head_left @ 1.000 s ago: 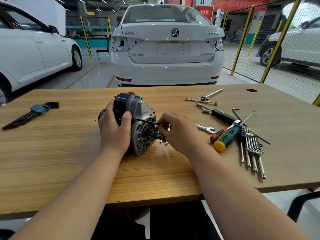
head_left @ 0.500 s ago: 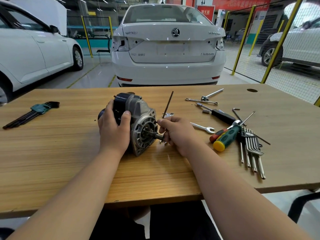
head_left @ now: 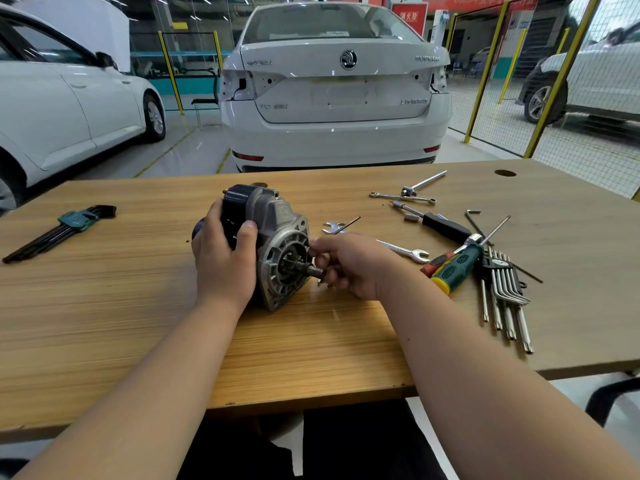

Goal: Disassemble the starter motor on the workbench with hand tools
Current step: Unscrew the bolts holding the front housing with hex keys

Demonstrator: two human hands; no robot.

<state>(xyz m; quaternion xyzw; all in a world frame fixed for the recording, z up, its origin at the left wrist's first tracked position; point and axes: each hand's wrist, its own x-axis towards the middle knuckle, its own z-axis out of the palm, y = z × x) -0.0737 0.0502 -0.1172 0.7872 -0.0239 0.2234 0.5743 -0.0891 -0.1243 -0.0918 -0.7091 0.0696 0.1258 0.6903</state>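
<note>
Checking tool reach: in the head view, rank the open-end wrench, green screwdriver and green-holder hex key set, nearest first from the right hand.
1. Open-end wrench: right beside the right hand.
2. Green screwdriver: further right.
3. Hex key set: far left of the bench.

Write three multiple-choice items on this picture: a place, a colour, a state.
1. The black hex key set in its teal holder lies: A left of the grey metal starter motor; B right of it; C on it.
2. The thick screwdriver handle beside the silver key set is: A blue; B green and yellow; C white.
3. The left grip: A hangs free; B holds a spanner; C holds the motor.
Answers: 1 A, near the wooden bench's left edge; 2 B, green body, yellow end; 3 C, it wraps the housing.
</note>
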